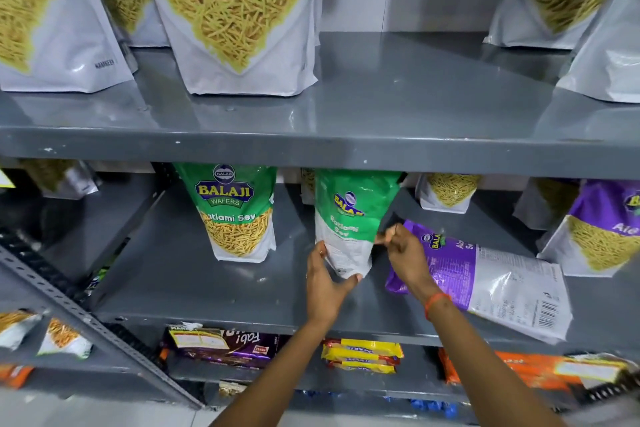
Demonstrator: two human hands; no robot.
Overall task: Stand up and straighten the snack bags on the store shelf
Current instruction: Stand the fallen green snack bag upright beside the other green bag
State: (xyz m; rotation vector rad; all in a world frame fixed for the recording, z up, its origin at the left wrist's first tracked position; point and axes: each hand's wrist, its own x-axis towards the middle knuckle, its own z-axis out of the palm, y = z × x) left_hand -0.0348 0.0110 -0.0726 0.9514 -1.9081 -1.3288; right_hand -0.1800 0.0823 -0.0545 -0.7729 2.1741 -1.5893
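Counted, by clock face around the middle shelf (207,288) — two green Ratlami Sev bags, one at nine (237,211), one at centre (353,218); two purple bags, one flat at four (485,274), one upright at three (602,229). Two hands at six — left (325,284), right (405,253).

The upper shelf (311,146) is hiding the tops of the green bags (349,215) beneath it. The picture's top edge is cutting off the white bags (239,21). The right hand (405,253) is covering the purple bag's (485,274) near corner; its small print is blurring.
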